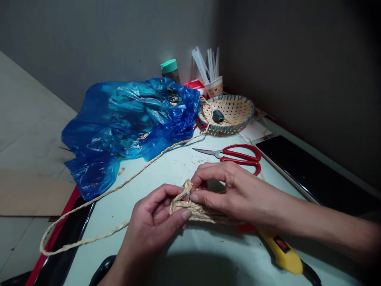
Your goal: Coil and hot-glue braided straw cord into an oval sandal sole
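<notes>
We see the left hand (157, 218) pinching the braided piece (199, 210) from below and the right hand (222, 186) gripping its upper edge with thumb and fingers. Relative to the red-handled scissors (241, 154), the piece lies nearer us, the woven basket (235, 109) beyond, the blue bag (133, 119) to the left.

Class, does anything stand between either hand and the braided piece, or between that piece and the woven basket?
Nothing visible separates the left hand or right hand from the braided piece; both touch it. The red-handled scissors lie between it and the woven basket.
</notes>
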A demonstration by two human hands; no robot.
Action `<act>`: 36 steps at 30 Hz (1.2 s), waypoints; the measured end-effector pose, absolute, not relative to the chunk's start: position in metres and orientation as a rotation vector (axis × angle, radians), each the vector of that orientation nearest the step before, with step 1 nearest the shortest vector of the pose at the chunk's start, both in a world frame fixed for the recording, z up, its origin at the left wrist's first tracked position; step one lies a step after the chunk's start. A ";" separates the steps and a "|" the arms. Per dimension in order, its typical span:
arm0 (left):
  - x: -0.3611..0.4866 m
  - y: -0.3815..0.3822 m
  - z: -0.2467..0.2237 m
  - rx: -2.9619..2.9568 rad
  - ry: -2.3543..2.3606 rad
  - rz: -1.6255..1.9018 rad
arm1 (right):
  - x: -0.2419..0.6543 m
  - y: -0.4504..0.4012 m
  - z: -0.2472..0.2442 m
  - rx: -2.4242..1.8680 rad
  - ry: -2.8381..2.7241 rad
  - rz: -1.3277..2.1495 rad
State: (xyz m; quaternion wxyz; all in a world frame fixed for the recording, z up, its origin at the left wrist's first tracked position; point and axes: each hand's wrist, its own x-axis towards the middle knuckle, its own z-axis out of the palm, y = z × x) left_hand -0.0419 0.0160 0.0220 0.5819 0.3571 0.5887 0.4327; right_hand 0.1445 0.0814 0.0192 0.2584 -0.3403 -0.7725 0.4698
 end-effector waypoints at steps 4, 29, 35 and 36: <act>-0.040 0.018 0.020 0.872 1.411 0.990 | 0.146 0.080 0.022 -0.975 -2.121 1.284; -0.036 0.010 0.002 0.954 1.434 1.077 | 0.148 0.086 0.015 -1.093 -1.844 1.885; -0.029 0.009 0.003 0.987 1.432 1.166 | 0.148 0.088 0.013 -1.002 -1.823 1.931; -0.029 0.009 0.003 0.973 1.419 1.167 | 0.148 0.089 0.013 -1.004 -1.838 1.930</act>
